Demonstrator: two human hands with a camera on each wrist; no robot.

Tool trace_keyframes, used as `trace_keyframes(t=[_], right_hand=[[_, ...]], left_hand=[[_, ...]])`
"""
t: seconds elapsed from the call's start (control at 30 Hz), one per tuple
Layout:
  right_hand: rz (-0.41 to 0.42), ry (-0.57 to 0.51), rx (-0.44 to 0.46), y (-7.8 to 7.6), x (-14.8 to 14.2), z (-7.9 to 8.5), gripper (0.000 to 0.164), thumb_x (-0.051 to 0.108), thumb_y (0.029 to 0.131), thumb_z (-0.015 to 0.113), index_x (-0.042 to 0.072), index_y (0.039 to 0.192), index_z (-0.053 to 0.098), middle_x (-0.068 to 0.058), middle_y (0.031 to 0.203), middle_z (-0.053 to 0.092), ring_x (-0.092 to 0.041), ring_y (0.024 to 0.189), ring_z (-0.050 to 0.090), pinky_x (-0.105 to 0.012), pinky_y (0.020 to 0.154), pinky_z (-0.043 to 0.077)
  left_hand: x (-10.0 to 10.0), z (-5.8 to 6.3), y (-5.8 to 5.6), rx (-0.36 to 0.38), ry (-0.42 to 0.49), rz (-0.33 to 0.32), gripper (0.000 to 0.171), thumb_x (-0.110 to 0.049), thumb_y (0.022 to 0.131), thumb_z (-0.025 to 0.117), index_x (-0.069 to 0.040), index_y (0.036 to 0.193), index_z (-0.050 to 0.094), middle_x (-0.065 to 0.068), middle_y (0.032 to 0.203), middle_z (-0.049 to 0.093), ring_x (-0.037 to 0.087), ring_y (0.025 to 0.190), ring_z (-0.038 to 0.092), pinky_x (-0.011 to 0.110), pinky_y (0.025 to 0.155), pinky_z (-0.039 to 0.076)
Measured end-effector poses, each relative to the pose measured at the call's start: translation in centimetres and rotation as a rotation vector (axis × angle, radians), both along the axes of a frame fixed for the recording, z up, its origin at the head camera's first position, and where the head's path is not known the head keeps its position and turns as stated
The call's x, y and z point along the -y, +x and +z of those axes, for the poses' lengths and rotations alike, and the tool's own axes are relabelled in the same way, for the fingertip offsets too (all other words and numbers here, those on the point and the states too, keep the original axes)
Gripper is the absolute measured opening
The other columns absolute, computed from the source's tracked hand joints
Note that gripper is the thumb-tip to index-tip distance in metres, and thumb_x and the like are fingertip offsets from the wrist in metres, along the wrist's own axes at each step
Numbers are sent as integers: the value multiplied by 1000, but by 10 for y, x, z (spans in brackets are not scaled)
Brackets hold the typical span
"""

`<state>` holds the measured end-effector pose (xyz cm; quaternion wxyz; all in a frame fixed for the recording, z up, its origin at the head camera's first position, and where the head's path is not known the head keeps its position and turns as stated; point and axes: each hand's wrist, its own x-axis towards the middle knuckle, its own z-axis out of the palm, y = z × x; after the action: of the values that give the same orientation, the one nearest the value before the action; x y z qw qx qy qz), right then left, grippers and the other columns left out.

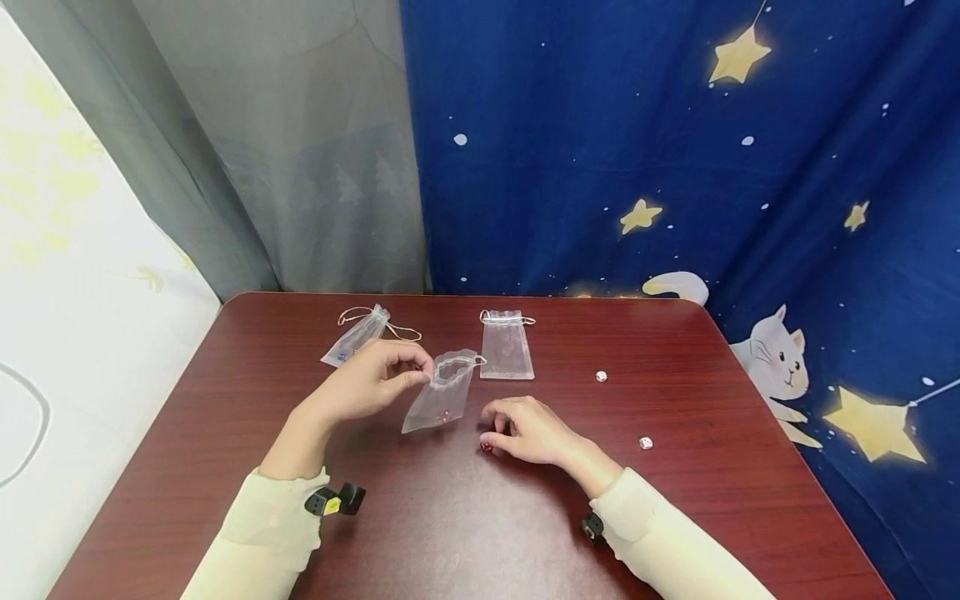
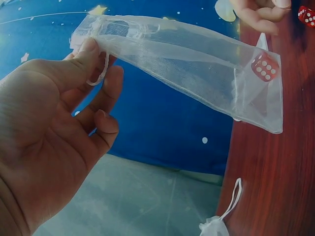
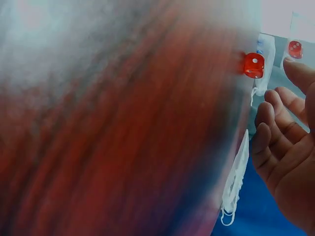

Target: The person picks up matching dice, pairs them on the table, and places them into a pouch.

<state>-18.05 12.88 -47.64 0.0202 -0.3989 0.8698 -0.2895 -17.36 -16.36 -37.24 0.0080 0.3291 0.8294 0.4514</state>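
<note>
My left hand (image 1: 369, 379) pinches the gathered mouth of a sheer white drawstring pouch (image 2: 182, 59) between thumb and fingers. The pouch hangs tilted, its opening loose, with a red die (image 2: 265, 67) in the bottom corner. Beside it, my right hand (image 1: 534, 429) hovers low over the table, fingers loosely bent and holding nothing. Just by its thumb lies a second red die (image 3: 254, 65) on the tabletop; the right wrist view shows a gap between fingers and die.
A tied pouch (image 1: 363, 337) holding blue dice lies behind my left hand on the brown table (image 1: 465, 517). Another pouch (image 1: 507, 350) lies flat at the back. Two white dice, one farther (image 1: 601, 377) and one nearer die (image 1: 647, 443), sit at right.
</note>
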Motion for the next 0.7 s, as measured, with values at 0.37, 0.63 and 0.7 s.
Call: trace_keyframes(t=[0.37,0.63,0.7], right_hand=[[34,157,-13,3,6,-1,28,32,85,82,14,105,73,9,77,63,-2,68,53,-25,65,48],[51,169,-36,3,5,-1,19,27,85,83,15,95,73,11,75,60,0,67,53,-22,63,47],[55,166,-44,3,4,0,18,27,85,83,15,96,74,12,74,59,0,67,54,-23,63,47]], left_hand=[[0,-2,0,-22,-5,2,18,0,92,71,-18,89,69,1,81,63,11,70,54,26,62,47],[1,-3,1,-25,-5,7,19,1,92,72,-18,89,70,-6,81,62,11,70,55,29,61,47],[1,-3,1,-26,-5,7,19,1,92,72,-18,89,70,-7,81,61,11,70,55,29,61,47]])
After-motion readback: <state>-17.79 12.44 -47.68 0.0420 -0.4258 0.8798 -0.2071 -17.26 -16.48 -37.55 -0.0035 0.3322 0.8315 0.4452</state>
